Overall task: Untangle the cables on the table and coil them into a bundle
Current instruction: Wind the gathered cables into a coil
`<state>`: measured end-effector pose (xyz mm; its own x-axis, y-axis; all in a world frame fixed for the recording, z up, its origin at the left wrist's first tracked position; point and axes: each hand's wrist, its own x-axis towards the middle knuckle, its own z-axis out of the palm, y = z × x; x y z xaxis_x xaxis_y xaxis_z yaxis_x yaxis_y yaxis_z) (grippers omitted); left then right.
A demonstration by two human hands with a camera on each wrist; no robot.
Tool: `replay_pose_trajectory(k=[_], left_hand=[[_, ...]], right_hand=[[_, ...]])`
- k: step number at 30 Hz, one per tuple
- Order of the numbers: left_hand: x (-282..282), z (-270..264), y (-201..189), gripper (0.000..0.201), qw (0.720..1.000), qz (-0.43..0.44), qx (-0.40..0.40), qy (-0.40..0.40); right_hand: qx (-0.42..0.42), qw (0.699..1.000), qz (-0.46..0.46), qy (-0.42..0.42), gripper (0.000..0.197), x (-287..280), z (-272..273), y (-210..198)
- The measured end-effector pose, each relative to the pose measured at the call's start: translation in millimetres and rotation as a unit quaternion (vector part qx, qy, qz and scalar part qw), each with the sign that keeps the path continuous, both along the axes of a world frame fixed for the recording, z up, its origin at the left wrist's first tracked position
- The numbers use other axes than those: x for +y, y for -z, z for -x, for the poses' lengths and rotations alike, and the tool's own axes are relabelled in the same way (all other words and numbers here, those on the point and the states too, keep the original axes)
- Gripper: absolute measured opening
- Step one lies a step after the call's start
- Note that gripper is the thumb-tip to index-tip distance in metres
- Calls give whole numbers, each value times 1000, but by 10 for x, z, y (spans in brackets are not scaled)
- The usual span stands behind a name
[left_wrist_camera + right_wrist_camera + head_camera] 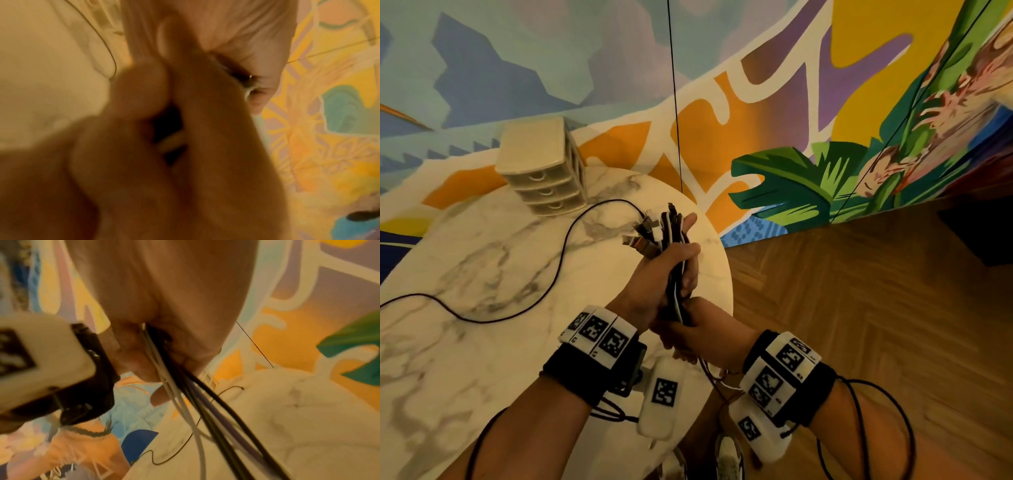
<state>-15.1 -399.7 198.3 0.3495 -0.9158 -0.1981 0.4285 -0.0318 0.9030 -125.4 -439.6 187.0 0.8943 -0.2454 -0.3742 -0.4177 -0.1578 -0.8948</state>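
- left hand (654, 274) is raised over the far edge of the round marble table (482, 359), fingers wrapped around the upper part of the cable bundle (677, 274) — black and white strands gathered together.
- the plug ends (650, 229) fan out above the left fist, pointing away from the person.
- right hand (698, 332) sits just below and against the left one, closed around the lower part of the same bundle; its fingertips are hidden in the head view.
- in the right wrist view the strands run down out of the fist toward the table.
- 1 loose black cable (558, 260) snakes across the tabletop, its far end reaching the plug cluster.
- a small cream drawer unit (544, 168) with 3 drawers stands at the table's far side, well apart from the hands.
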Motion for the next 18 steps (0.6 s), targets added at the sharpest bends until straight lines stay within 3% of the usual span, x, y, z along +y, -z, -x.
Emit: replay_pose_trajectory(k=[2, 5, 8, 9, 11, 14, 18], left_hand=[[17, 12, -79, 54, 999, 29, 44, 7], [77, -26, -235, 50, 994, 54, 95, 31], [165, -32, -317, 46, 988, 58, 96, 104], [205, -12, -306, 43, 988, 50, 71, 126], [276, 40, -307, 35, 987, 22, -13, 160], [307, 116, -343, 24, 970, -53, -147, 187], [322, 232, -267, 7, 900, -116, -363, 214]], right_hand=[[12, 1000, 11, -15, 28, 6, -10, 90], [80, 989, 97, -71, 28, -48, 23, 290], [131, 976, 169, -38, 18, -316, 48, 487], [131, 971, 194, -45, 18, -397, 36, 475], [135, 950, 264, -96, 37, -578, -15, 460], [196, 907, 346, -139, 31, -800, -33, 382], [246, 894, 360, -100, 29, -1058, 33, 229]])
